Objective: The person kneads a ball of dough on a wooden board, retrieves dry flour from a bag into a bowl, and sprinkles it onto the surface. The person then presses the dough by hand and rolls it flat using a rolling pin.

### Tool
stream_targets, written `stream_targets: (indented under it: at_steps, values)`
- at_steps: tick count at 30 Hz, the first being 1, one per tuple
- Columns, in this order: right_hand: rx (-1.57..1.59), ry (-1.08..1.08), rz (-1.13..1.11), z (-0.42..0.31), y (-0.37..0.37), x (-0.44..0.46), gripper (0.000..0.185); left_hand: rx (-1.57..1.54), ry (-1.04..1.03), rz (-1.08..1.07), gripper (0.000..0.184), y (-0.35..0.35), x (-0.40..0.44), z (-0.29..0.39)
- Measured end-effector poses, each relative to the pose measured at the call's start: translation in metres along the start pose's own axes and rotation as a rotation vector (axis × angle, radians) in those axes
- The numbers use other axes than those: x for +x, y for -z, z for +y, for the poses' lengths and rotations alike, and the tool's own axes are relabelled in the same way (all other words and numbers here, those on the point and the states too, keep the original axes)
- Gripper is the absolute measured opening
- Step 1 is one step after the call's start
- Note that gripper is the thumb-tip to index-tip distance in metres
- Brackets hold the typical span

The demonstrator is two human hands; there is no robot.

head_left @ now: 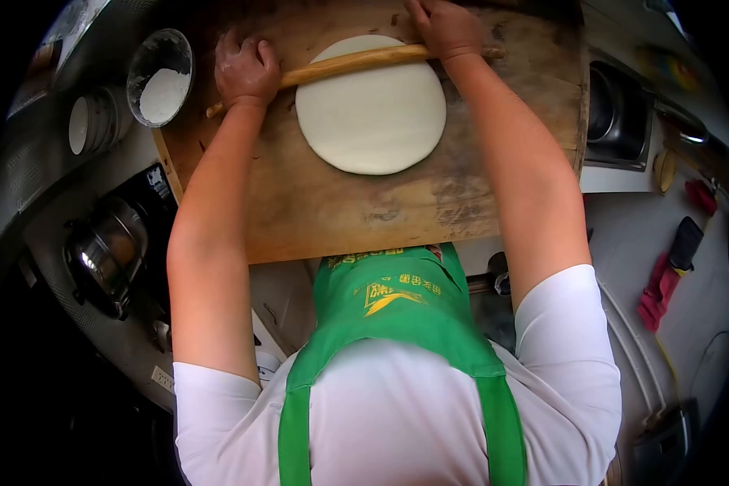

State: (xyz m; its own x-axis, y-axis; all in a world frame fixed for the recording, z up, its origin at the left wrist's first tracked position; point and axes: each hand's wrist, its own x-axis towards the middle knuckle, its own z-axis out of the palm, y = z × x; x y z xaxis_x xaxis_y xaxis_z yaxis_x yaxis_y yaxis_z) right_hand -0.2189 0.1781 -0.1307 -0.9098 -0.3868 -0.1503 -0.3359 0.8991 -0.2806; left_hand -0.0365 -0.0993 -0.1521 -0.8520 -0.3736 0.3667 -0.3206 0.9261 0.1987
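A round, flat sheet of pale dough (371, 117) lies on the wooden board (316, 219). Across its far part rests a long wooden rolling pin (352, 63), tilted so that its left end is nearer to me. My left hand (247, 69) is over the pin to the left of the dough, fingers bent and dusted with flour. At the right, my right hand (448, 31) bears on the pin just past the dough's edge, with its fingers curled. The pin's ends stick out beyond both hands. Each palm's contact with it is hidden.
A bowl of white flour (164, 93) stands left of the board, beside some stacked white bowls (89, 125). A shiny metal pot (109, 251) is at the lower left. To the right is a dark sink-like basin (620, 113). My green apron (393, 304) touches the board's near edge.
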Motion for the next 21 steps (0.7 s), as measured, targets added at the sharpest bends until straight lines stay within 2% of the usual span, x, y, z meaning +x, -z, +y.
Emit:
stream_targets:
  at_steps: [1,3,5,7,9,13,15,17,19,20,21]
  values:
    - [-0.004,0.003,0.015,-0.003,-0.003,-0.007,0.038,-0.004,-0.002,0.015,0.033,0.000,-0.010,0.003]
    - [0.165,0.215,0.017,-0.013,-0.016,-0.025,0.041,-0.091,0.119,-0.054,0.033,0.009,-0.035,0.012]
    - [0.135,0.191,0.011,-0.024,-0.018,-0.046,0.048,-0.126,0.063,-0.168,0.039,0.029,-0.068,0.024]
    - [0.122,0.160,-0.055,-0.029,-0.008,-0.055,0.055,0.027,-0.166,-0.126,0.044,0.046,-0.096,0.026]
    - [0.147,-0.039,-0.240,-0.029,0.000,-0.062,0.061,0.030,-0.171,-0.122,0.045,0.046,-0.119,0.024]
    - [0.169,-0.149,-0.284,-0.005,-0.003,-0.104,0.057,-0.060,-0.121,-0.348,0.049,0.071,-0.149,0.036]
    - [0.255,-0.263,-0.294,0.013,0.004,-0.145,0.055,-0.067,-0.181,-0.328,0.049,0.086,-0.181,0.038]
    - [0.255,-0.302,-0.257,0.027,0.006,-0.189,0.050,-0.077,-0.230,-0.318,0.049,0.091,-0.221,0.037]
    - [0.231,-0.101,-0.019,0.055,-0.010,-0.238,0.042,-0.150,-0.209,-0.303,0.050,0.091,-0.255,0.033]
    - [0.231,-0.109,-0.025,0.070,-0.022,-0.261,0.042,-0.153,-0.211,-0.312,0.050,0.095,-0.265,0.035]
    - [0.123,0.030,0.151,0.085,-0.033,-0.283,0.040,-0.118,-0.170,-0.299,0.052,0.100,-0.274,0.043]
